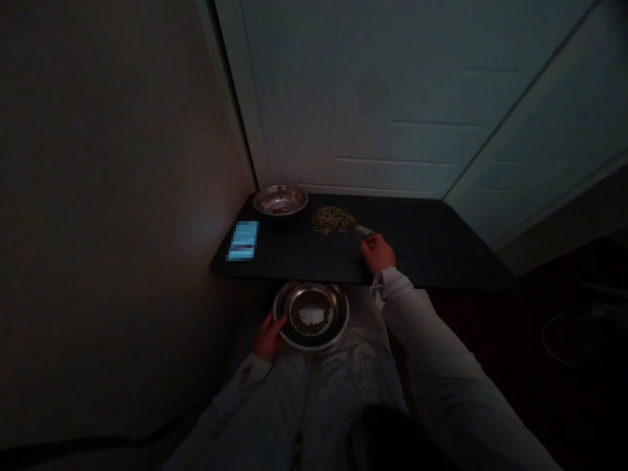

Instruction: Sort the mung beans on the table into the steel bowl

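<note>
Over my lap, a round metal bowl [341, 313] holds small greenish-brown grains along with a pale patch at its middle. My left hand [267, 338] grips its left rim, thumb on the inner side. Above the dark table my right hand [379, 254] is closed, fingers pinched and pointing left. A small whitish thing [364, 230] shows just beyond these fingers; in the dim light I cannot make out what it is. Left of that hand a loose pile of mixed green and pale grains [334, 218] lies on the table, stray ones scattered along its near edge.
A second metal bowl [280, 200] stands at the table's back left. In front of it lies a bright, blurred-out rectangle [243, 241]. The dark tabletop [441, 248] meets a white panel with heart patterns [373, 93] behind and a wall [147, 196] at left.
</note>
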Action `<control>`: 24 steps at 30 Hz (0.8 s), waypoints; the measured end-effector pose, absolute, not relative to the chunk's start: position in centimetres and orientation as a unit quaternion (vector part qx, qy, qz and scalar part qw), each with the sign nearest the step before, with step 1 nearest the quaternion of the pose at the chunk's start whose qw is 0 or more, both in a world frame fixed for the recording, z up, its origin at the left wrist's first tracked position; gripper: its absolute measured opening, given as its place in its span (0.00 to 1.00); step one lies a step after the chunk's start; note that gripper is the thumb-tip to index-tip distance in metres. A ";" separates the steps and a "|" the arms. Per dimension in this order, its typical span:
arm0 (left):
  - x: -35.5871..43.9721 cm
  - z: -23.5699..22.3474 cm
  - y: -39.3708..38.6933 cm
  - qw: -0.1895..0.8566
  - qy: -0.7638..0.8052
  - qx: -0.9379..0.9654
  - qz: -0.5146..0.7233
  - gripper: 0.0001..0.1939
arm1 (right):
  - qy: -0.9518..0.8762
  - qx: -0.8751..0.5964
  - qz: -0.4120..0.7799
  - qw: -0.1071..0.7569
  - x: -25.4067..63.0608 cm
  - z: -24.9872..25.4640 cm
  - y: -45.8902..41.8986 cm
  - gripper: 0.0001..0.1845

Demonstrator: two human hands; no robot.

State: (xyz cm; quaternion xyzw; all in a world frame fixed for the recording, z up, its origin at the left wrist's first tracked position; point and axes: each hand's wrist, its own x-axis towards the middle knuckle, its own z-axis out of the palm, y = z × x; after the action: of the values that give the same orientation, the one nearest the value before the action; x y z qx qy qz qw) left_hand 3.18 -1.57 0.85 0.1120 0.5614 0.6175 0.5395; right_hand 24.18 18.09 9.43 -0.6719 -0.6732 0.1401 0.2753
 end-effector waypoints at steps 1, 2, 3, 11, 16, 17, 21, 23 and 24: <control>3.2 0.7 -1.5 0.542 0.562 0.102 0.616 0.18 | -0.669 -0.675 0.137 0.278 24.5 9.4 18.3 0.11; 3.3 0.6 -1.5 0.543 0.563 0.093 0.616 0.18 | -0.665 -0.679 0.134 0.280 24.7 9.3 18.5 0.11; 3.3 0.4 -1.6 0.545 0.563 0.086 0.615 0.18 | -0.661 -0.683 0.130 0.281 25.0 9.2 18.7 0.11; 2.4 0.4 -1.7 0.517 0.577 0.134 0.617 0.17 | -0.657 -0.657 0.136 0.343 25.7 9.0 19.3 0.13; 2.5 -0.5 -1.7 0.512 0.585 0.129 0.615 0.15 | -0.706 -0.583 0.179 0.362 24.1 8.9 19.2 0.14; 2.6 -0.7 -1.7 0.514 0.586 0.126 0.614 0.14 | -0.714 -0.571 0.184 0.360 23.7 8.9 19.3 0.13; 2.6 -0.8 -1.6 0.514 0.588 0.125 0.611 0.14 | -0.723 -0.550 0.186 0.375 22.0 8.9 20.1 0.12; 2.5 -0.6 -1.6 0.514 0.588 0.135 0.610 0.13 | -0.716 -0.549 0.187 0.388 21.5 8.9 20.6 0.12; 2.5 -0.4 -1.6 0.514 0.588 0.139 0.609 0.13 | -0.713 -0.549 0.188 0.394 21.3 8.9 20.9 0.12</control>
State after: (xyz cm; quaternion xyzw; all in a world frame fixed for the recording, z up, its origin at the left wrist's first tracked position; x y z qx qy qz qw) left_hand 2.52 -1.65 -0.40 0.1394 0.5877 0.6092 0.5138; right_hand 21.28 20.87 8.89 -0.5494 -0.7126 0.1883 0.3935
